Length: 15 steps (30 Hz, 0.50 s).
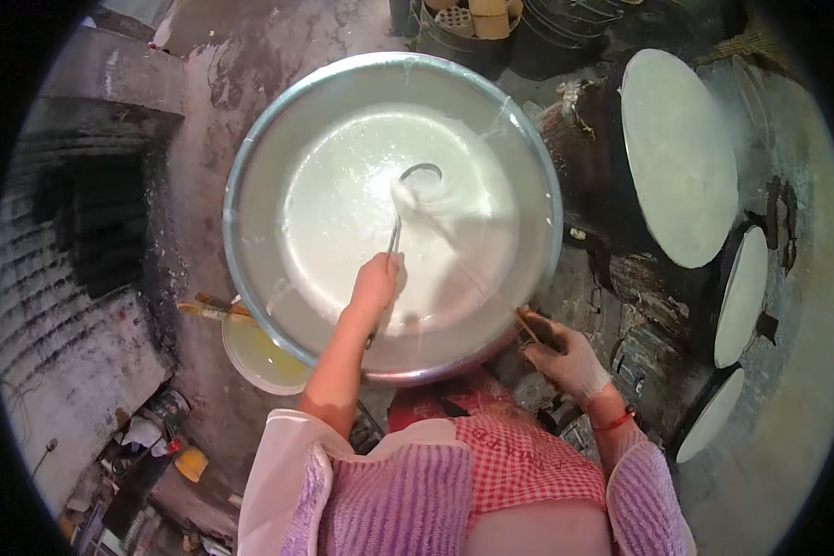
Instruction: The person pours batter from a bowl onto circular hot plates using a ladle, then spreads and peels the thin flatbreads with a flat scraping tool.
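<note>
In front of me stands a wide metal basin (243, 181) of thick white liquid (347, 243). My left hand (377, 281) is closed around the metal handle of a ladle (394, 236); its round bowl (422, 174) dips into the liquid near the middle. At the basin's lower right rim, my right hand (566, 358), in a pale glove, grips a thin brown stick (526, 324). A blurred streak runs from this stick towards the ladle, and its far end is hard to make out.
Right of the basin are several pale round discs, a large one (681, 160) with steam beside it and a smaller one (742, 299). A white bowl (233, 347) of yellowish liquid with a brush (212, 309) sits lower left. A bucket (452, 38) holds perforated briquettes (454, 21).
</note>
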Available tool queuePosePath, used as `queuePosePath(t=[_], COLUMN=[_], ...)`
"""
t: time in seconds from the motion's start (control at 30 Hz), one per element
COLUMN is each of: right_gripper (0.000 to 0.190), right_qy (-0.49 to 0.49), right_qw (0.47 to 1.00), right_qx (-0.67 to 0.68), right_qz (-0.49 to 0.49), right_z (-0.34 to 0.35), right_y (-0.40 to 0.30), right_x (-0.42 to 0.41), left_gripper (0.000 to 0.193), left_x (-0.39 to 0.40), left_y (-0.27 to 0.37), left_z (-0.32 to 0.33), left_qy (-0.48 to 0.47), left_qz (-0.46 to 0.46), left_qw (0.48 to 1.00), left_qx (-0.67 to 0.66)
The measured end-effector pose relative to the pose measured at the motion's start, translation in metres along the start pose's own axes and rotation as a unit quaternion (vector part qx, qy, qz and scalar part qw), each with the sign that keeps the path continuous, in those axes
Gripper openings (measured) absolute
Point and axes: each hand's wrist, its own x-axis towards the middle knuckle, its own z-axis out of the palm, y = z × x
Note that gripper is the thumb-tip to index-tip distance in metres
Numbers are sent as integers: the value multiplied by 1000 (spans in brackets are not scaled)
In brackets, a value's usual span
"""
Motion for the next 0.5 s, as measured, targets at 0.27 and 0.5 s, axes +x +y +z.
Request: queuePosePath(t=[0.27,0.5], right_gripper=[45,46], right_qy=[128,140], right_qw=[907,892], right_qx=[-382,-270], right_qz=[-122,-335], right_z=[-6,28], right_y=[75,61], right_x=[-41,-126], left_gripper=[26,28], left_x=[-116,-264], left_y=[76,141], left_z=[28,-21], left_qy=[-162,-111], left_qz=[-65,96], left_qw=[858,818], left_qx=[-483,-557])
